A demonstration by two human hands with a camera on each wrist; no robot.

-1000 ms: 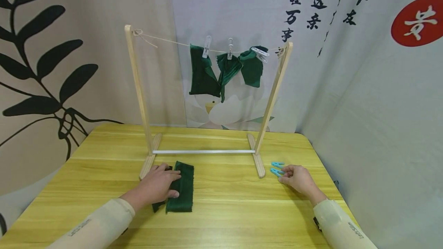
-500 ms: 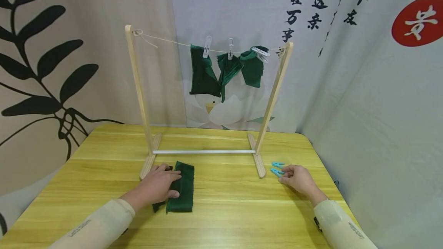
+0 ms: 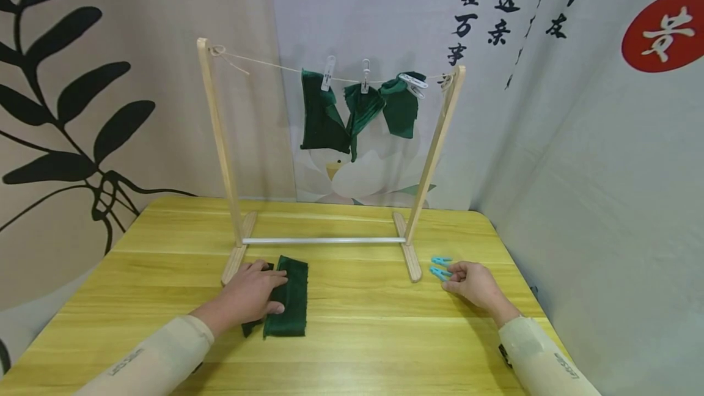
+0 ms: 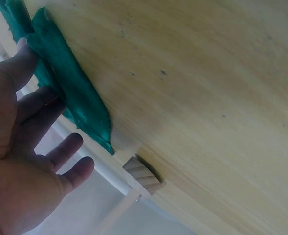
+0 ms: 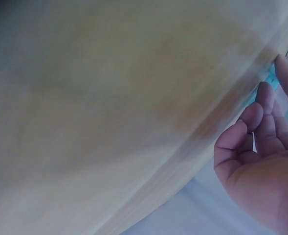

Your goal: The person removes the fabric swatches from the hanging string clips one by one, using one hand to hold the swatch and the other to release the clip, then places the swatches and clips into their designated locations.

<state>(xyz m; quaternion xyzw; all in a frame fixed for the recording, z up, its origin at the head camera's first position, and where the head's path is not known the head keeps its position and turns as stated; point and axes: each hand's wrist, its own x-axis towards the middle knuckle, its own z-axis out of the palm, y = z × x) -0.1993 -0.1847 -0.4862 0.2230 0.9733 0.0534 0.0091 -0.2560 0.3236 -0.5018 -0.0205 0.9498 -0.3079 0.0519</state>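
In the head view two dark green cloths lie on the table. My left hand (image 3: 250,293) rests on the left cloth (image 3: 252,326) and touches the edge of the right cloth (image 3: 295,298). Its fingers are loosely spread; in the left wrist view they meet the green fabric (image 4: 73,81). At the right, my right hand (image 3: 474,286) has curled fingers, with thumb and fingertips at the end of a light blue clothespin (image 3: 439,273). A second blue clothespin (image 3: 441,260) lies just behind it. The right wrist view shows only a bit of blue past the fingers.
A wooden drying rack (image 3: 436,151) stands at the back of the table (image 3: 352,347), with a metal bar (image 3: 324,241) low between its feet. Three green cloths hang on its string (image 3: 261,62), pinned with white clothespins (image 3: 328,73). Wall hangings rise behind and to the right.
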